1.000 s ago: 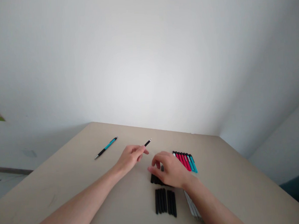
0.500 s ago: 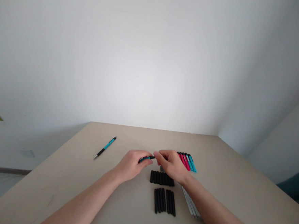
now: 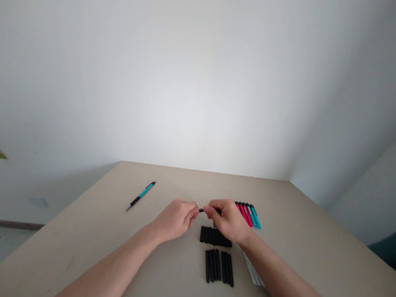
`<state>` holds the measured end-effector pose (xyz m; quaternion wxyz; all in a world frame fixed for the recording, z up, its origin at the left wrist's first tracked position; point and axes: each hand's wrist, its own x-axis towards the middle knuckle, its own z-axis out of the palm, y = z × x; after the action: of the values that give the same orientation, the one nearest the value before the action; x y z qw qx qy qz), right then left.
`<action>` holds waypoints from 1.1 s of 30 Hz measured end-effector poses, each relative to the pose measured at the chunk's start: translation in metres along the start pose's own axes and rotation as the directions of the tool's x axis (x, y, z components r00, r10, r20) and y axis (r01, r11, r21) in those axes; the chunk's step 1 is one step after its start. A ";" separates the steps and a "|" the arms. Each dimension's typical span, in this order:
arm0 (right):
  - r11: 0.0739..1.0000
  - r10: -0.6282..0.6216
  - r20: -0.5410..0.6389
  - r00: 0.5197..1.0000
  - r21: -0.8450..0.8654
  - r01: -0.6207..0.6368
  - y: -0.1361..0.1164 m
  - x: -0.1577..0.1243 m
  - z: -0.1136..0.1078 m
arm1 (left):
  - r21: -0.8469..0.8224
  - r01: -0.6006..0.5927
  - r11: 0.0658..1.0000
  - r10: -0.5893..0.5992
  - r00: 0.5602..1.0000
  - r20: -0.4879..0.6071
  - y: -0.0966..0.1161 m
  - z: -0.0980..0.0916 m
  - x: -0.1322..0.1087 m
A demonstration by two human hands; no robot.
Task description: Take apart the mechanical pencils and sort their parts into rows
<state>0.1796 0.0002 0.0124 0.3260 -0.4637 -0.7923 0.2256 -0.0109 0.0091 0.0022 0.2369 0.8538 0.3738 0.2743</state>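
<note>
My left hand [image 3: 180, 219] is closed, its fingers wrapped over a teal pen barrel that showed a moment ago and is now hidden. A short black pen part [image 3: 201, 210] bridges the gap between my hands. Thumb and fingers of my right hand [image 3: 229, 218] pinch its other end. Just below the right hand lies a row of short black tubes [image 3: 211, 236], with longer black tubes [image 3: 213, 266] nearer me. Pink pen barrels [image 3: 247, 215] and teal pen barrels [image 3: 255, 217] lie beyond that hand, partly covered by it.
An assembled teal and black pen [image 3: 140, 196] lies on the left of the beige table [image 3: 180, 276]. Thin pale refills [image 3: 253, 271] run partly under my right forearm. Small metallic pieces [image 3: 214, 224] peek out beside the right hand. A white wall [image 3: 193, 76] rises behind the table.
The left fingers have curled further over the teal barrel, so it no longer shows. The right hand keeps its pinch in nearly the same place. The view has shifted slightly.
</note>
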 end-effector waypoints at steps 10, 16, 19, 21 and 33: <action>0.994 -0.021 -0.037 0.999 -0.110 0.016 0.003 0.001 -0.004 | -0.042 -0.001 0.999 -0.004 0.993 -0.117 -0.001 0.006 0.003; 0.994 -0.058 -0.069 0.996 -0.091 0.051 0.001 0.001 -0.005 | -0.113 0.031 0.993 -0.039 0.997 -0.064 0.000 0.006 0.003; 0.994 -0.087 -0.070 0.994 -0.073 0.082 -0.001 0.000 -0.006 | -0.118 0.030 0.993 -0.038 0.997 -0.062 -0.001 0.006 0.003; 0.997 -0.069 -0.030 0.997 -0.045 0.068 -0.002 0.000 -0.006 | -0.100 0.030 0.995 -0.038 0.996 -0.077 -0.002 0.007 0.004; 0.996 -0.092 -0.071 0.993 0.007 0.093 0.000 0.000 -0.007 | -0.129 0.016 0.991 -0.021 0.999 -0.041 0.001 0.005 0.003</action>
<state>0.1853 0.0005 0.0170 0.3663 -0.4327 -0.7997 0.1977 -0.0052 0.0098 -0.0001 0.2861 0.8272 0.3681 0.3138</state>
